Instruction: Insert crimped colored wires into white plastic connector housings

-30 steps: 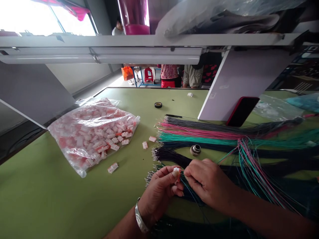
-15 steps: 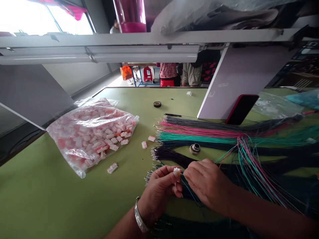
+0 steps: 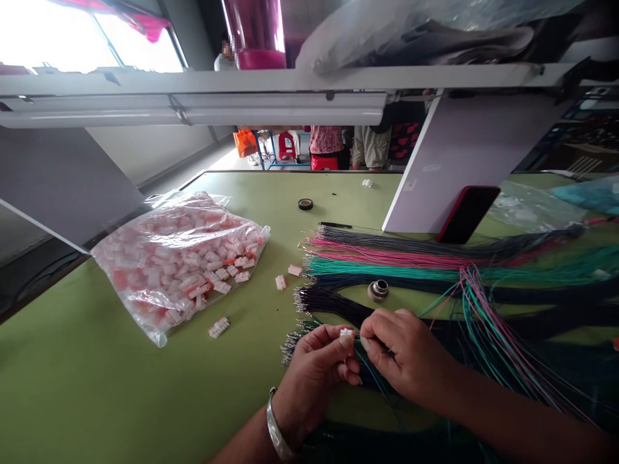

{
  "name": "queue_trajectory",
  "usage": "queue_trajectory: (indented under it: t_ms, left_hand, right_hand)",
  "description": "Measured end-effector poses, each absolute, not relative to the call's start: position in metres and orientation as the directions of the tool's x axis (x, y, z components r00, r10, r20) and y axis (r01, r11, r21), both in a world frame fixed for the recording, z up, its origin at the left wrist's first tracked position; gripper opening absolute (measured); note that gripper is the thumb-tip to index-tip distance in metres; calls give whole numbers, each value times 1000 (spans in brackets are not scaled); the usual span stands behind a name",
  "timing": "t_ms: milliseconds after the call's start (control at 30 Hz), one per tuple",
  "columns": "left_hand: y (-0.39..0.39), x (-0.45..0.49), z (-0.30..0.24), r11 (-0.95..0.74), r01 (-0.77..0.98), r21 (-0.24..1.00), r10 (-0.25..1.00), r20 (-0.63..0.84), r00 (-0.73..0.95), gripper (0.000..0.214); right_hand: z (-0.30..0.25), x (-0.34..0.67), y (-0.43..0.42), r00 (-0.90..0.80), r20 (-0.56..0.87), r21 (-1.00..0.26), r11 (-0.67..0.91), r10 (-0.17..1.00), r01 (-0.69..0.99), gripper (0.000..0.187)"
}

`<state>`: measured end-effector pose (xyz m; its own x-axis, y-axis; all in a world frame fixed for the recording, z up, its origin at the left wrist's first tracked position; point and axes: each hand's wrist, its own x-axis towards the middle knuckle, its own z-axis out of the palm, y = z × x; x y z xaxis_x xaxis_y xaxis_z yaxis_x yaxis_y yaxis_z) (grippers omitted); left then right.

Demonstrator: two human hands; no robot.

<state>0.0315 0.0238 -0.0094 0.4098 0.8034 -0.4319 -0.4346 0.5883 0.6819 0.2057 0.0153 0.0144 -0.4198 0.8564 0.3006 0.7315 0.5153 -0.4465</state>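
My left hand [image 3: 314, 368], with a metal bangle [image 3: 276, 433] on its wrist, pinches a small white-and-orange wire connector [image 3: 346, 333] between thumb and fingers. My right hand [image 3: 405, 356] is close beside it, its fingertips pinched on thin wires [image 3: 368, 361] running to the connector. The wire ends are too small to tell whether any sits inside. Long bundles of black, pink and teal wires [image 3: 435, 264] spread under and beyond my right hand. A clear plastic bag of connectors [image 3: 178, 267] lies to the left, with several loose connectors [image 3: 219, 327] beside it.
A brass-and-steel fitting [image 3: 378, 290] sits among the wire bundles. Further back are a roll of black tape [image 3: 305, 203] and a red-cased phone [image 3: 468, 214] against a white panel [image 3: 459, 161]. A white shelf rail [image 3: 193, 108] crosses above the green table [image 3: 97, 380].
My hands have drawn slightly closer together, and the connector has turned so that less orange shows. The view has shifted only slightly.
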Motion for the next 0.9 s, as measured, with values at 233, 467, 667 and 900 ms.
queue_trajectory:
  t_ms: [233,467,667,900]
  left_hand:
    - [22,33,-11,593,-408,694,797,-434,419,23]
    - [21,34,-9,608,-415,677,786,-439,435,22]
    - [22,31,-13,685,-494,535,726,-450,520,18]
    - [22,33,-14,697,-517,497,713,-409,569,15]
  right_hand:
    - [5,203,14,-476,337,-383,580,812,719,19]
    - [3,202,12,-465,363,-394,585,807,709,19]
    - [7,204,11,-402,393,-453,555,827,698,17]
    - [9,206,8,-414,422,-446,582,806,679,15]
